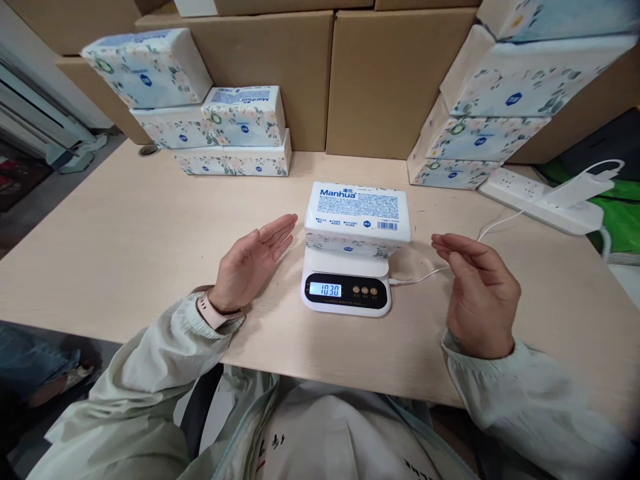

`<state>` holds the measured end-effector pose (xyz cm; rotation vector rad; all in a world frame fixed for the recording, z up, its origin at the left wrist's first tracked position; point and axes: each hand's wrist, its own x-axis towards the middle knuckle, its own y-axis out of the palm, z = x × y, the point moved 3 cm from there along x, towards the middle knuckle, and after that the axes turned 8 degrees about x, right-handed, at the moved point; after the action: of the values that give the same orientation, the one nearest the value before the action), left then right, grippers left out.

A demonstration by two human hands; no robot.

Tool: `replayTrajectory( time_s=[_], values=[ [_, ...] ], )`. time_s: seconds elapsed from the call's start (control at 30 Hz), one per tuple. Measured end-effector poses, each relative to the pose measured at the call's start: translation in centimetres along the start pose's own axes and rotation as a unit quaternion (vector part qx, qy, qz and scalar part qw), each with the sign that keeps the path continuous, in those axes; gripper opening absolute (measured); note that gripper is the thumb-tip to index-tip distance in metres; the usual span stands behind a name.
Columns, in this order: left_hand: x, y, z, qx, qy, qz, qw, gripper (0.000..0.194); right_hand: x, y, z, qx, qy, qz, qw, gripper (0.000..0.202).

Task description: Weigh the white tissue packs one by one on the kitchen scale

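Note:
A white tissue pack (pixel 357 212) marked "Manhua" rests on the white digital scale (pixel 345 308), whose lit display (pixel 325 289) reads about 103.0. My left hand (pixel 255 263) is held to the left of the pack, fingers stretched out and apart from it, with nothing in the palm. On the other side, my right hand (pixel 479 293) hovers clear of the pack with its fingers extended and slightly curved, and it holds nothing either. A white cable runs from the scale's right side behind my right hand.
Tissue packs (pixel 243 117) are stacked at the back left, with a tape roll (pixel 149 151) beside them. A taller stack (pixel 480 140) stands at the back right, next to a white power strip (pixel 543 200). Cardboard boxes (pixel 380 87) line the back of the table (pixel 125 247).

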<state>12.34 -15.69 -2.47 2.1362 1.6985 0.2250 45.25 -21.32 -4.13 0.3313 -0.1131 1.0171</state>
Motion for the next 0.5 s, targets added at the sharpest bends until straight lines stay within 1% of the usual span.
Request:
replayTrajectory(
  time_s=[0.07,0.17,0.2,0.27,0.33,0.4,0.43,0.5],
  values=[
    [0.2,-0.3,0.0,0.018,0.017,-0.003,1.0,0.044,0.0,-0.1,0.0,-0.034,0.019,0.055,0.998,0.028],
    [0.9,-0.5,0.1,0.068,0.035,0.016,0.997,0.048,-0.1,0.1,-0.1,-0.07,0.079,0.137,0.985,0.044],
    [1.2,-0.3,0.1,0.09,0.034,0.031,0.995,0.051,-0.1,0.3,-0.1,-0.077,0.102,0.159,0.979,0.048],
    [1.9,0.7,0.1,0.132,0.027,0.087,0.987,0.056,0.0,1.2,0.1,-0.081,0.137,0.216,0.963,0.056],
    [2.4,2.0,-0.1,0.171,0.037,0.156,0.972,0.056,0.4,3.0,0.8,-0.082,0.129,0.29,0.945,0.064],
    [2.8,3.1,-1.0,0.207,0.077,0.194,0.956,0.052,1.3,5.5,1.9,-0.087,0.093,0.352,0.927,0.073],
    [3.0,3.5,-1.7,0.224,0.105,0.195,0.949,0.052,2.0,6.9,2.6,-0.086,0.067,0.37,0.923,0.078],
    [3.5,3.8,-3.7,0.258,0.172,0.175,0.934,0.056,3.9,10.4,3.8,-0.07,0.001,0.385,0.92,0.084]
  ],
)
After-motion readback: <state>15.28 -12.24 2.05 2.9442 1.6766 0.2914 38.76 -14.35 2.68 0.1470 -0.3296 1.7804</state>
